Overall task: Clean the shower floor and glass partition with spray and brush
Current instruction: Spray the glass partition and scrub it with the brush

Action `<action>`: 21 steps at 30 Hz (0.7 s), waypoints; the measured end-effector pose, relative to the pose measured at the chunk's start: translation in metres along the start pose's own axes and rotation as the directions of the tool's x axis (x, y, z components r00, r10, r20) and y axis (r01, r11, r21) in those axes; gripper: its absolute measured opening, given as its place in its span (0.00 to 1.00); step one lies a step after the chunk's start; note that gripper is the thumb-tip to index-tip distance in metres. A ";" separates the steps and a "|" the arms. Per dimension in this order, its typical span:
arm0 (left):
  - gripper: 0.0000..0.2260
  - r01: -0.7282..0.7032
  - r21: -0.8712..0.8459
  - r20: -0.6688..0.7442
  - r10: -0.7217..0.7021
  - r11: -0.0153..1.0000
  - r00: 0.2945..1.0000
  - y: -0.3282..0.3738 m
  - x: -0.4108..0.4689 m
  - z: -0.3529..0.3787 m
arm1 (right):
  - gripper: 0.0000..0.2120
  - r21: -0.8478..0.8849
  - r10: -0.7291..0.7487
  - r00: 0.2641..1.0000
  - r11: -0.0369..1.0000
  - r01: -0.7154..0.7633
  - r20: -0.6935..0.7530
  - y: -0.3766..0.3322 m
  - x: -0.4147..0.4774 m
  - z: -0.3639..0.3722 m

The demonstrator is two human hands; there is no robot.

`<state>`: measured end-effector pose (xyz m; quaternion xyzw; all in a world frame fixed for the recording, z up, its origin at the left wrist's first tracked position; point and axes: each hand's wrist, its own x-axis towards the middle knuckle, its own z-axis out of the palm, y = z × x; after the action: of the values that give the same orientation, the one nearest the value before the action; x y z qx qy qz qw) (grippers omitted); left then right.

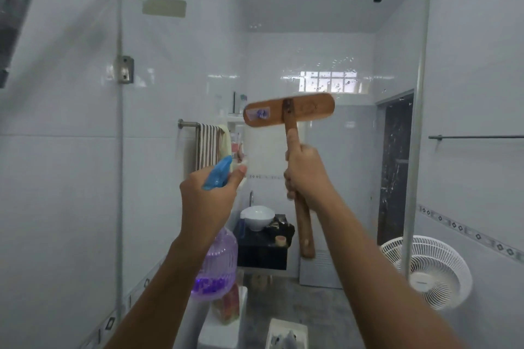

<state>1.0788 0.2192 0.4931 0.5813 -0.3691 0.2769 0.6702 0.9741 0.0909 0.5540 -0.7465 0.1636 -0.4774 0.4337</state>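
While left hand (208,201) grips spray bottle (215,261), right hand (304,173) clamps brush (289,110) before glass partition (181,65).

Bright even daylight, window (331,81) glare on tiles, soft focus, wide-angle bend at edges, hands slightly blurred

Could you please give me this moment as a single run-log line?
left hand: holds spray bottle, aimed at glass partition | right hand: holds brush raised, head toward glass | stage: cleaning glass
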 end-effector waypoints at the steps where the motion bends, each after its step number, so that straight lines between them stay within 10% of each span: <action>1: 0.12 0.000 -0.006 0.002 0.000 1.000 1.000 0.000 0.000 0.000 | 0.27 -0.062 -0.024 0.999 0.998 0.022 -0.029 0.021 -0.014 0.006; 6: 0.11 0.019 -0.021 0.008 -0.019 1.000 1.000 -0.007 -0.001 -0.004 | 0.26 -0.100 0.135 0.991 0.986 -0.134 0.006 0.107 -0.092 0.019; 15: 0.18 0.103 -0.031 0.001 -0.103 0.994 0.995 -0.019 0.004 -0.022 | 0.24 0.114 0.080 0.997 0.990 -0.080 0.007 -0.008 -0.005 0.009; 21: 0.19 0.069 -0.015 -0.064 -0.070 0.998 0.996 -0.029 0.013 -0.051 | 0.22 -0.068 0.036 0.995 0.997 -0.030 0.090 0.038 -0.060 0.056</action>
<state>1.1184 0.2633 0.4845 0.5803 -0.3287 0.2698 0.6945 0.9989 0.1363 0.4796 -0.7787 0.1717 -0.4301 0.4233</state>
